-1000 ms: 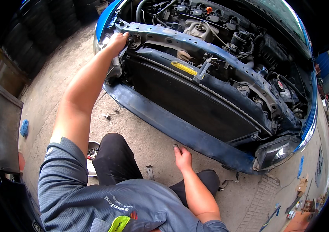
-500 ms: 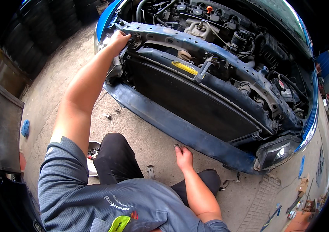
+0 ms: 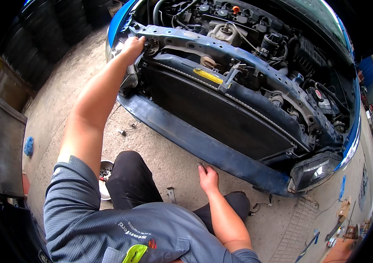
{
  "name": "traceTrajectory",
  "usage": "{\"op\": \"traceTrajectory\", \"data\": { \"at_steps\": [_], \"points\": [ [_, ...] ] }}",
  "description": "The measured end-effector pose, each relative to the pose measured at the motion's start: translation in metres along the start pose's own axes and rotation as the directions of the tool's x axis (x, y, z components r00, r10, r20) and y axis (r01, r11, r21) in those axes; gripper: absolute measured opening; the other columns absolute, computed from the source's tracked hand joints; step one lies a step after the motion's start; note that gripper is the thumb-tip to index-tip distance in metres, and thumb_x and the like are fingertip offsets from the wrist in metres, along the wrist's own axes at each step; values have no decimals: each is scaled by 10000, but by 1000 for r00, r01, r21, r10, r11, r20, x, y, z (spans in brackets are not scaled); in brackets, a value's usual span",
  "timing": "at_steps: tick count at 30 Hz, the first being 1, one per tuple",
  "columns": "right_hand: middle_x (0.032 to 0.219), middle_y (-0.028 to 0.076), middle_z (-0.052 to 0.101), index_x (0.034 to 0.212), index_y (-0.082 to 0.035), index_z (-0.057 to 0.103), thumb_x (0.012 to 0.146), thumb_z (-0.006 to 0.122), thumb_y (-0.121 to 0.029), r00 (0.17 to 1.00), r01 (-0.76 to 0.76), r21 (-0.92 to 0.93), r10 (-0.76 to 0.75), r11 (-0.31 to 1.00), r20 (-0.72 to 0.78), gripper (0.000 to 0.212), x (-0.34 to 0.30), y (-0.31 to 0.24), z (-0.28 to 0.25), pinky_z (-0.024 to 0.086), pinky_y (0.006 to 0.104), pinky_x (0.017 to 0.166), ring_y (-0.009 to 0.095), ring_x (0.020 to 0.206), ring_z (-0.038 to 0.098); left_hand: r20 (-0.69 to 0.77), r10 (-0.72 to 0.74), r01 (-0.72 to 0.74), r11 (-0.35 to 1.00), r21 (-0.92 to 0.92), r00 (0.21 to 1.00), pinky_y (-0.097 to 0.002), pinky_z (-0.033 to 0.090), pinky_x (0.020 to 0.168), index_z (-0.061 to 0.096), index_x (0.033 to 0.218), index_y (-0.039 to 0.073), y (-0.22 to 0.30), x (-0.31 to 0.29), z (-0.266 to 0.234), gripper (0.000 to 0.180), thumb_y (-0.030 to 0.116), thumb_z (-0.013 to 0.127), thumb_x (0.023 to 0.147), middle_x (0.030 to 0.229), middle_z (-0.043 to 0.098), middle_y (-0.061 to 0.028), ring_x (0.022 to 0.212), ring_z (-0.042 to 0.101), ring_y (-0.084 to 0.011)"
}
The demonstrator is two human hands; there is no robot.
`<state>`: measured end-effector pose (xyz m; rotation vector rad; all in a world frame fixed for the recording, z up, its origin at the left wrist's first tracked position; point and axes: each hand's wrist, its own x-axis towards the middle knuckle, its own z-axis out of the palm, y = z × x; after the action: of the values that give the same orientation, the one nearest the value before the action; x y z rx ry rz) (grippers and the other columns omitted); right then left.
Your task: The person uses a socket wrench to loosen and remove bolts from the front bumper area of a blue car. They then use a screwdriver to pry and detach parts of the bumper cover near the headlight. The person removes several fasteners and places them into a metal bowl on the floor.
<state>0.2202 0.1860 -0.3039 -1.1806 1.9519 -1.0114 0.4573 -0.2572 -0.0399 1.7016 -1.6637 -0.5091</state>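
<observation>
The front of a blue car stands in front of me with its bumper cover off. My left hand [image 3: 133, 49] reaches to the left end of the upper radiator support [image 3: 182, 38], beside the left headlight [image 3: 130, 79]. Its fingers are closed together there, and whatever they grip is hidden. Low in front of the bumper beam [image 3: 182, 131], my right hand [image 3: 208, 179] is closed. A small dark piece shows at the thumb tip, too small to name. Behind the beam sits the black radiator [image 3: 212, 114], with a yellow label [image 3: 208, 76] above it.
A white bowl [image 3: 104, 193] of small parts stands by my left knee. A metal bracket [image 3: 171, 194] lies between my legs. The right headlight [image 3: 313, 173] juts out at the car's corner. Loose connectors [image 3: 123, 132], a floor grate [image 3: 292, 223] and stacked tyres [image 3: 33, 48] are around.
The fingers of my left hand have shifted slightly left and up at the support's end. My right hand has stayed where it was.
</observation>
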Motion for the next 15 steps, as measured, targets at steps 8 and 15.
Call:
{"op": "traceTrajectory", "data": {
  "at_steps": [8, 15],
  "points": [
    [750, 169, 667, 881, 16, 659, 967, 679, -332, 1000, 1, 8, -1, 1000, -4, 359, 1, 6, 2, 499, 403, 678, 281, 681, 633, 14, 22, -23, 997, 70, 1000, -410, 506, 906, 716, 1071, -45, -4, 5, 5, 484, 422, 635, 973, 1068, 725, -215, 1049, 687, -321],
    [760, 165, 670, 889, 17, 654, 970, 674, -337, 1000, -20, -1, 20, 1000, -8, 363, 1, 7, 1, 500, 400, 688, 279, 689, 627, 101, -16, 12, 999, 40, 995, -423, 504, 905, 713, 1091, -48, 0, 5, 5, 504, 434, 649, 961, 1093, 725, -218, 1053, 683, -344]
  ]
}}
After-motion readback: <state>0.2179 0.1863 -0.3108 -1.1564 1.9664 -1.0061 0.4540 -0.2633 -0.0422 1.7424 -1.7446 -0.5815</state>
